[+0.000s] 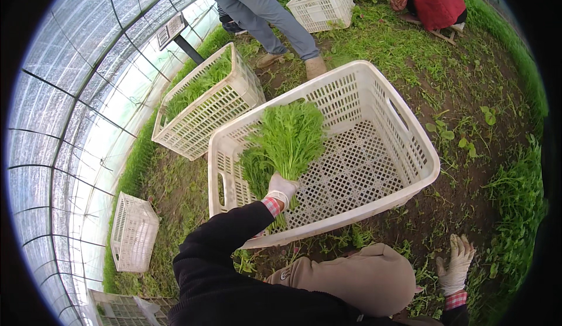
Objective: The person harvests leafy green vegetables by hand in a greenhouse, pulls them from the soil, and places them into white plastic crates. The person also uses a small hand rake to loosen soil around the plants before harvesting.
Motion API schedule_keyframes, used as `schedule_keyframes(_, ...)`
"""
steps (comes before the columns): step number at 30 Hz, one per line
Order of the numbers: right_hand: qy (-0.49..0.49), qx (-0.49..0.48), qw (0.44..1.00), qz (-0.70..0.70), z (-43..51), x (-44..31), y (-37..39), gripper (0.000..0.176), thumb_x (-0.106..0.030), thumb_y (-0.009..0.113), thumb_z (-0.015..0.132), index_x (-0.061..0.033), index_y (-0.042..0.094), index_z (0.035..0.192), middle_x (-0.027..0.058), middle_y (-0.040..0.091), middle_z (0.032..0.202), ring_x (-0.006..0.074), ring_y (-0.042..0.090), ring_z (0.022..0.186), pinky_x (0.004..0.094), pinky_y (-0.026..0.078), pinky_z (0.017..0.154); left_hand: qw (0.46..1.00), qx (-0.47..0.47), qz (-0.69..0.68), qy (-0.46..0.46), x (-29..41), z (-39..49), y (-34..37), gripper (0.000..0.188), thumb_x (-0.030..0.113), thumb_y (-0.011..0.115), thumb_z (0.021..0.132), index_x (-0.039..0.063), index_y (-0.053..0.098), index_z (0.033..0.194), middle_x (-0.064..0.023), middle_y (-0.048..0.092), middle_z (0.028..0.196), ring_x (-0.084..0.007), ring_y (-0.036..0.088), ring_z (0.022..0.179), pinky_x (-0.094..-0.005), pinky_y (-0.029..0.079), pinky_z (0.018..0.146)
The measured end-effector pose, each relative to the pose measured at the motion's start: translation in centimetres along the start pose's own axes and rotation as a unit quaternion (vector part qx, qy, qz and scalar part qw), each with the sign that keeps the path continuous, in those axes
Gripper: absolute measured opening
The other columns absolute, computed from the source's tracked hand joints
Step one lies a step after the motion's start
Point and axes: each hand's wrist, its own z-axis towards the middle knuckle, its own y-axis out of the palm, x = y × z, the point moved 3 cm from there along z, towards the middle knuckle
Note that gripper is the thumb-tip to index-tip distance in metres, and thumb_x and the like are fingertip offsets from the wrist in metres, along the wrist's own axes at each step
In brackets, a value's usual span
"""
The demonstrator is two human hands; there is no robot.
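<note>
My left hand [282, 189], in a whitish glove, grips the stems of a bunch of feathery leafy greens [292, 135]. The bunch is inside a large white plastic crate [325, 226] with latticed walls and floor. Beside it, against the crate's left side, lie darker greens [256, 168], partly covered by the held bunch and my hand. Off to the right, outside the crate, my right hand [456, 262] wears a soiled glove. Its fingers are spread and nothing is in it, just above the soil and low plants; I cannot tell whether it touches them.
A crate of greens [206, 110] stands behind left, near a scale display [171, 30]. More white crates [135, 233] [322, 7] stand around. One person in grey trousers [263, 14] stands ahead; another in red [439, 1] sits low. Standing greens [518, 203] line the right.
</note>
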Motion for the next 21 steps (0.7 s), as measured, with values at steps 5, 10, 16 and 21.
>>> schedule_keyframes(5,0.039,-0.049,0.998,0.013,-0.3,0.8,1.6,0.072,-0.021,0.068,0.074,-0.0101,0.038,0.139,0.01,0.043,0.132,0.0319,0.032,0.132,0.0522,0.012,0.115,0.981,0.088,0.158,-0.065,-7.4,2.2,1.2,0.037,0.007,0.06,0.081,-0.005,0.048,0.114,-0.02,0.062,0.097,-0.0288,0.061,0.085,-0.0368,0.05,0.077)
schedule_keyframes(10,0.095,-0.066,0.992,0.044,-0.9,1.9,2.7,0.068,-0.014,0.069,0.072,-0.0087,0.043,0.134,0.0115,0.048,0.125,0.0328,0.036,0.127,0.0523,0.014,0.113,0.955,0.146,0.231,-0.118,-9.5,1.3,3.1,0.047,0.012,0.063,0.077,-0.006,0.047,0.117,-0.0226,0.063,0.098,-0.0332,0.062,0.085,-0.038,0.05,0.077)
schedule_keyframes(16,0.111,-0.108,0.986,0.061,-1.4,2.2,4.3,0.064,-0.017,0.07,0.072,-0.0063,0.046,0.131,0.0146,0.05,0.121,0.0339,0.041,0.122,0.0519,0.019,0.111,0.936,0.199,0.24,-0.164,-12.9,0.5,4.0,0.058,0.017,0.067,0.072,-0.007,0.046,0.121,-0.0257,0.063,0.099,-0.0384,0.062,0.086,-0.0394,0.049,0.078)
schedule_keyframes(21,0.142,-0.159,0.975,0.059,-2.0,3.1,5.8,0.062,-0.019,0.069,0.074,-0.0048,0.047,0.129,0.0163,0.051,0.119,0.035,0.042,0.12,0.0511,0.021,0.109,0.927,0.237,0.211,-0.2,-16.7,0.7,2.9,0.056,0.013,0.069,0.068,-0.006,0.048,0.116,-0.027,0.062,0.105,-0.04,0.062,0.093,-0.0375,0.049,0.085)
